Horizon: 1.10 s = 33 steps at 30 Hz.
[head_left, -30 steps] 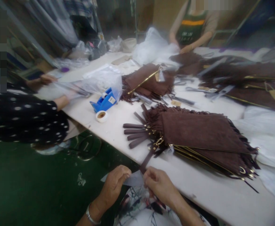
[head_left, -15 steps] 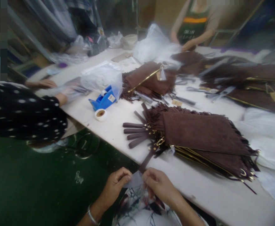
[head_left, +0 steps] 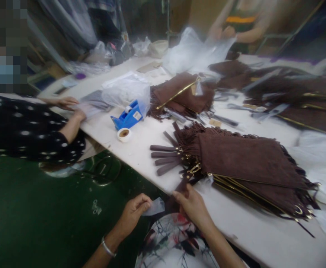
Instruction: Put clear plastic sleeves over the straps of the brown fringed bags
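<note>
A small clear plastic bag (head_left: pixel 157 207) is pinched between the thumb and fingers of my left hand (head_left: pixel 132 214), in front of the table edge. My right hand (head_left: pixel 195 210) is closed on a dark brown wrist strap (head_left: pixel 183 185) that hangs over the edge; its fingertips are partly hidden. The strap runs up to a gold clasp (head_left: pixel 194 170) at the near left corner of a stack of brown fringed suede clutch bags (head_left: pixel 241 160). Several more strap loops (head_left: pixel 165 154) fan out to the left of the stack.
A blue tape dispenser (head_left: pixel 128 116) and a tape roll (head_left: pixel 124 134) stand left on the white table (head_left: pixel 143 160). More brown clutches (head_left: pixel 185 93) and plastic bags (head_left: pixel 196 52) lie behind. One co-worker's spotted sleeve (head_left: pixel 31 130) is at left; another person (head_left: pixel 241 29) works opposite.
My hands have moved apart. My right hand has let go of the plastic bag and gone up to the strap; my left hand keeps the bag. The opposite person's hands have risen with plastic.
</note>
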Each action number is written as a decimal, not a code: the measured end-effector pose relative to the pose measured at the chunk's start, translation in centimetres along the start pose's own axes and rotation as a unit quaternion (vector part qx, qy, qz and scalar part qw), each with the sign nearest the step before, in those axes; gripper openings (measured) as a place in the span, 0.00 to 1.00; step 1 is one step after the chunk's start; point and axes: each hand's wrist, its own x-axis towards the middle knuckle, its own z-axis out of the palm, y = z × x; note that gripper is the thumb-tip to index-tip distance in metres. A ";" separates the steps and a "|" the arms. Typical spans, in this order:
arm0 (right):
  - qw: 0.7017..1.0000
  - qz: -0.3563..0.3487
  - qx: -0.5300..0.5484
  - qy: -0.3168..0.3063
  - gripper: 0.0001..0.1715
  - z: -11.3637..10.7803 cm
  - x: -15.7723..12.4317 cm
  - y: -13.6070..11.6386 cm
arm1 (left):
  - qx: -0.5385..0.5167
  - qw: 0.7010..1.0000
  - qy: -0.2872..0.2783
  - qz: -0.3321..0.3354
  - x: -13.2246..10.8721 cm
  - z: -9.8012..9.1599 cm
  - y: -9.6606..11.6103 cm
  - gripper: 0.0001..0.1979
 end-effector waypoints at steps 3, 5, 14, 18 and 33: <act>0.998 -0.002 0.068 -0.017 0.15 0.6 0.3 0.2 | 0.004 1.000 0.001 0.001 -0.1 -0.5 -0.3 0.12; 0.987 0.000 0.155 -0.031 0.16 0.7 0.1 0.0 | 0.010 1.000 0.006 0.000 -0.2 -0.9 -0.6 0.13; 0.935 0.035 0.345 -0.081 0.21 1.2 -1.5 -1.8 | -0.002 1.000 0.014 -0.014 -0.6 -0.7 -1.5 0.14; 0.934 0.034 0.346 -0.075 0.20 1.3 -1.3 -1.6 | -0.008 1.000 0.016 -0.008 -0.6 -0.2 -1.0 0.13; 0.941 0.035 0.330 -0.068 0.20 1.6 -1.3 -1.6 | 0.003 0.998 0.069 0.004 -1.0 2.4 0.9 0.11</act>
